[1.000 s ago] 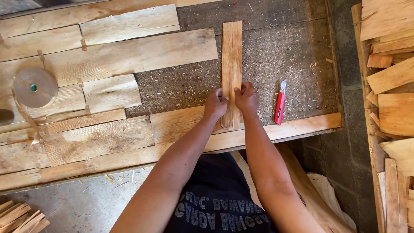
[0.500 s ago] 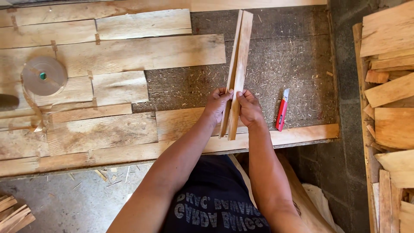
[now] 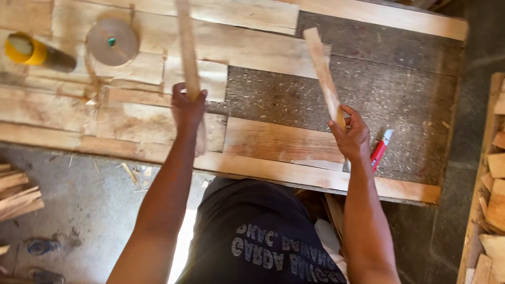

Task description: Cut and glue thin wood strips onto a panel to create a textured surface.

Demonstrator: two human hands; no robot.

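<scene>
Two thin wooden slats are lifted above the workbench [image 3: 410, 100], well apart. The left slat [image 3: 187, 58] is clenched in the left hand [image 3: 188, 108], fingers wrapped tight round it; the right slat [image 3: 323, 73] tilts leftward, gripped at its lower end by the right hand [image 3: 351, 138]. A red utility knife [image 3: 380, 150] lies just beside that hand. A tape roll [image 3: 111, 42] and yellow-capped bottle [image 3: 31, 51] sit at far left.

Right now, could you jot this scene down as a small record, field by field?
left hand: grips a long wooden strip, held up off the table
right hand: grips a shorter wooden strip, tilted
worktable: dark, sawdust-strewn, partly covered with thin wood sheets
near right hand: red utility knife lying on the table
far left: tape roll, yellow-capped tube
right edge: stacked wood offcuts
</scene>
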